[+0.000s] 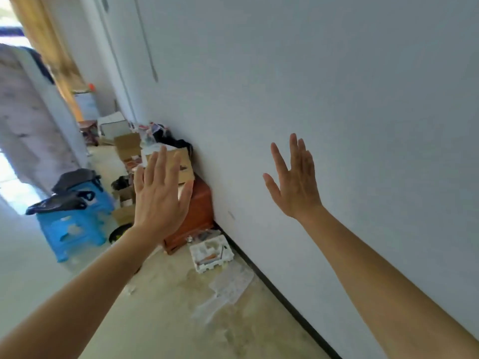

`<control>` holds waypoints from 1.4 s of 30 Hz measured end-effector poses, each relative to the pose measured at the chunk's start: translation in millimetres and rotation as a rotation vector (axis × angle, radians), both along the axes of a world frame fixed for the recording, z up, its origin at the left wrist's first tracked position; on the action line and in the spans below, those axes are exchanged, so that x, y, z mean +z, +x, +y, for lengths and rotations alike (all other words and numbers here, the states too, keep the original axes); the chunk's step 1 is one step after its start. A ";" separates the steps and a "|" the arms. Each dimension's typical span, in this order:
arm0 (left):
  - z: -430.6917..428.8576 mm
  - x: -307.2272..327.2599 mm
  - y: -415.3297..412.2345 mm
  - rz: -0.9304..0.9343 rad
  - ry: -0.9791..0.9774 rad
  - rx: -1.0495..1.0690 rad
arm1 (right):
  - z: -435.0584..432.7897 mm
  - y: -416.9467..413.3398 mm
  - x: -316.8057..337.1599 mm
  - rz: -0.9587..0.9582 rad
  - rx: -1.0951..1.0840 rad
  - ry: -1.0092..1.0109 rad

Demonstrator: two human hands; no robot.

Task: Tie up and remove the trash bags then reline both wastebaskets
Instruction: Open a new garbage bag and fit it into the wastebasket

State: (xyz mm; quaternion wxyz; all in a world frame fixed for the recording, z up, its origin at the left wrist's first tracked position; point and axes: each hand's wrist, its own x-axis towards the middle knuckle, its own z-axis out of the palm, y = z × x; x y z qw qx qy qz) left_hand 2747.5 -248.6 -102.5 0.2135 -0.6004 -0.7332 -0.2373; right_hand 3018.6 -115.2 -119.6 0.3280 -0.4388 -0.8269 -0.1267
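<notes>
Two hands: both of yours are raised ahead of you, backs toward the camera, holding nothing.
Left hand (159, 195): fingers straight and slightly apart; in view it overlaps a cardboard box (185, 165) and a brown wooden cabinet (201, 216).
Right hand (295, 182): fingers straight, thumb and forefinger spread, the rest close together, in front of the white wall (337, 86); you cannot tell whether it touches.
Black bags (55, 203): lying on top of the blue stools (74, 229) at left, well apart from both hands.
Foam tray (210, 252): on the floor just beside the cabinet, near the wall's base.
</notes>
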 end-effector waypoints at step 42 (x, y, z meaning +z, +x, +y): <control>88.6 -81.6 -1169.9 -0.159 -0.292 0.728 | 220.9 -1328.6 -105.8 -0.369 0.723 -0.249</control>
